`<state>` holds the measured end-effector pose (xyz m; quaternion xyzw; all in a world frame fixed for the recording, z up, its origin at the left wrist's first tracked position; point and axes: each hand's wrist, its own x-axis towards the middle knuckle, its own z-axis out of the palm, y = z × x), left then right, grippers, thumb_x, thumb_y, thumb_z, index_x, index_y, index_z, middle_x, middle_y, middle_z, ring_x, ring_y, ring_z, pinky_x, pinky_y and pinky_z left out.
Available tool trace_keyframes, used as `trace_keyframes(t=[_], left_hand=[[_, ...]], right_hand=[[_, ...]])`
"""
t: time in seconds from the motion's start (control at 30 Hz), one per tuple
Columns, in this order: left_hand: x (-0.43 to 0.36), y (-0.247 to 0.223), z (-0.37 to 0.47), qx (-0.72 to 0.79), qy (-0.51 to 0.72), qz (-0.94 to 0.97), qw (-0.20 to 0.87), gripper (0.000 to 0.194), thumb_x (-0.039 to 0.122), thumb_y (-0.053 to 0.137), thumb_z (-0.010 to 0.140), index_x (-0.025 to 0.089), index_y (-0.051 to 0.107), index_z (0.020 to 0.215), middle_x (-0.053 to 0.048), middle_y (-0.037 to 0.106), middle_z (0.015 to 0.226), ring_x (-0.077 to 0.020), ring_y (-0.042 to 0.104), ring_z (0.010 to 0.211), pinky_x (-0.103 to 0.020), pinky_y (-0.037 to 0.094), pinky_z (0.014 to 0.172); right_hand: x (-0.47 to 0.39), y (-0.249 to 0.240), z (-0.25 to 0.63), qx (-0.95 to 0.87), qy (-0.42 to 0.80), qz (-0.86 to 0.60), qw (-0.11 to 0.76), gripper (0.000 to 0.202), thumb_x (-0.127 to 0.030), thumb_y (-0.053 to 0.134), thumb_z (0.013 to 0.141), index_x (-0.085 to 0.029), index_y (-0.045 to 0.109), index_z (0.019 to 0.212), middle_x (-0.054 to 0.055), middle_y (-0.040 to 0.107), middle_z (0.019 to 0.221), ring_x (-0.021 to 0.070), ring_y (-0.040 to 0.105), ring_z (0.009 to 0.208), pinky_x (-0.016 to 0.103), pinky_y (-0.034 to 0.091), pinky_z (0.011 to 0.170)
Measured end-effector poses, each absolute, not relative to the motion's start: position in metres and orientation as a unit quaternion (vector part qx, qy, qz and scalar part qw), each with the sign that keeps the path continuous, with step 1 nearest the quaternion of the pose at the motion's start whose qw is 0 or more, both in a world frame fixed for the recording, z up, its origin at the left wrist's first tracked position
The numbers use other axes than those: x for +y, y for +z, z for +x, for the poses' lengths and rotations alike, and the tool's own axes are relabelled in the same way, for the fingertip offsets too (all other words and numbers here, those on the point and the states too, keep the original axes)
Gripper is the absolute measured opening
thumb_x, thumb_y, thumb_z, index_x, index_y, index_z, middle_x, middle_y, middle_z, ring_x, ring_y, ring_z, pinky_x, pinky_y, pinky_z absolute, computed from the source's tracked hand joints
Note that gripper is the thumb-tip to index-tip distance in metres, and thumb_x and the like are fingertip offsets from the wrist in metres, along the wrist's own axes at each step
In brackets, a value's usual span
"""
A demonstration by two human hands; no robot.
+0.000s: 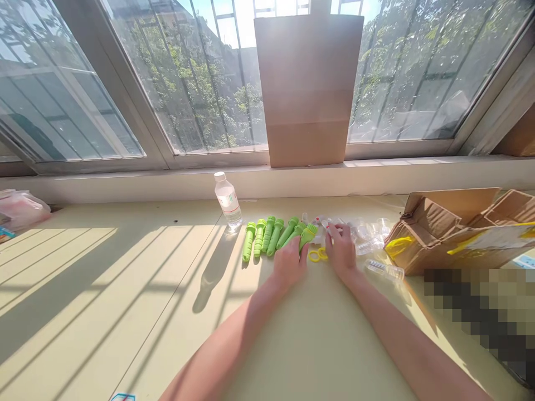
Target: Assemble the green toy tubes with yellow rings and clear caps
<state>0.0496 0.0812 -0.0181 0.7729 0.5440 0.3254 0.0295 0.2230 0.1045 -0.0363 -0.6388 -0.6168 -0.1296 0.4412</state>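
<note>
My left hand [289, 260] is closed round a green ribbed tube [308, 234], whose wide end points up and away. Several similar green tubes [259, 238] lie side by side to its left. Just right of it, my right hand [341, 248] has its fingers closed on a small white piece [329, 227] with a bit of red. Two yellow rings [314, 255] rest on the table between my hands. Clear plastic cups [368, 236] are heaped beyond and beside my right hand, and one clear cup [384, 269] lies on its side nearer to me.
A water bottle [228, 200] stands behind the tubes at left. An open cardboard box [451, 234] with yellow tape sits at right. A cardboard sheet [309, 89] leans against the window. A pink plastic bag [23, 209] lies at far left on the pale table [167, 289].
</note>
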Motion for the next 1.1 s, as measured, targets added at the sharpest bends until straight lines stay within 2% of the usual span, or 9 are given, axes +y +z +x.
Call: trace_keyframes(t=[0.1,0.23,0.4,0.5,0.57,0.63,0.77,0.9,1.1], left_hand=[[0.081,-0.019,0.049,0.546,0.324,0.773,0.026,0.031,0.041,0.043,0.101,0.023,0.064,0.116,-0.006,0.074,0.095,-0.0221,0.07,0.083,-0.03,0.051,0.065],[0.082,-0.02,0.049,0.543,0.322,0.775,0.015,0.033,0.041,0.042,0.101,0.023,0.063,0.119,-0.006,0.074,0.093,-0.0221,0.071,0.083,-0.03,0.051,0.063],[0.083,-0.023,0.049,0.527,0.336,0.781,0.002,0.033,0.041,0.043,0.101,0.023,0.063,0.12,-0.006,0.074,0.09,-0.0227,0.071,0.08,-0.031,0.05,0.061],[0.084,-0.026,0.049,0.523,0.331,0.785,-0.004,0.032,0.041,0.043,0.101,0.023,0.063,0.119,-0.006,0.074,0.09,-0.0223,0.071,0.079,-0.03,0.05,0.06],[0.085,-0.028,0.049,0.52,0.327,0.789,-0.01,0.032,0.041,0.044,0.101,0.023,0.063,0.119,-0.006,0.074,0.093,-0.0219,0.07,0.079,-0.03,0.05,0.061],[0.085,-0.029,0.049,0.514,0.323,0.794,-0.014,0.032,0.041,0.044,0.101,0.023,0.062,0.12,-0.007,0.074,0.097,-0.0221,0.07,0.08,-0.03,0.05,0.061],[0.085,-0.031,0.049,0.505,0.308,0.806,-0.024,0.035,0.042,0.043,0.101,0.023,0.063,0.123,-0.008,0.073,0.097,-0.023,0.069,0.082,-0.031,0.049,0.062],[0.083,-0.029,0.049,0.495,0.305,0.813,-0.037,0.031,0.038,0.047,0.1,0.024,0.063,0.123,-0.007,0.072,0.096,-0.023,0.069,0.087,-0.03,0.048,0.063],[0.082,-0.023,0.049,0.496,0.3,0.814,-0.038,0.028,0.034,0.049,0.099,0.024,0.063,0.122,-0.007,0.071,0.098,-0.0227,0.068,0.09,-0.029,0.049,0.064]], right_hand=[[0.103,-0.035,0.221,-0.624,-0.11,-0.606,0.482,0.026,-0.028,0.044,0.094,-0.02,0.062,0.11,0.012,0.057,0.109,0.0201,0.06,0.085,0.031,0.048,0.06],[0.1,-0.034,0.219,-0.628,-0.077,-0.575,0.519,0.019,-0.03,0.046,0.09,-0.019,0.055,0.103,0.01,0.058,0.103,0.0208,0.059,0.084,0.035,0.052,0.066],[0.097,-0.032,0.216,-0.613,-0.072,-0.589,0.522,0.01,-0.031,0.049,0.086,-0.022,0.052,0.09,0.006,0.061,0.089,0.0221,0.06,0.083,0.04,0.051,0.077],[0.095,-0.027,0.214,-0.574,-0.047,-0.601,0.554,0.031,-0.034,0.053,0.083,-0.02,0.055,0.111,0.005,0.063,0.09,0.0213,0.06,0.079,0.041,0.052,0.078],[0.093,-0.024,0.213,-0.551,-0.016,-0.599,0.582,0.056,-0.035,0.055,0.082,-0.018,0.047,0.135,0.004,0.063,0.091,0.0194,0.059,0.076,0.038,0.052,0.074],[0.092,-0.021,0.214,-0.533,0.005,-0.597,0.6,0.066,-0.036,0.056,0.081,-0.019,0.042,0.143,0.003,0.062,0.091,0.0187,0.059,0.077,0.038,0.053,0.076],[0.093,-0.019,0.217,-0.457,0.081,-0.605,0.647,0.057,-0.041,0.059,0.082,-0.021,0.051,0.135,0.004,0.066,0.095,0.0201,0.064,0.086,0.038,0.053,0.083],[0.095,-0.018,0.218,-0.383,0.151,-0.591,0.694,0.061,-0.047,0.064,0.081,-0.021,0.049,0.134,0.006,0.069,0.098,0.0213,0.069,0.088,0.036,0.054,0.078],[0.089,-0.016,0.208,-0.434,0.158,-0.563,0.685,0.056,-0.046,0.067,0.079,-0.022,0.054,0.128,0.004,0.07,0.092,0.0211,0.07,0.084,0.034,0.056,0.073]])
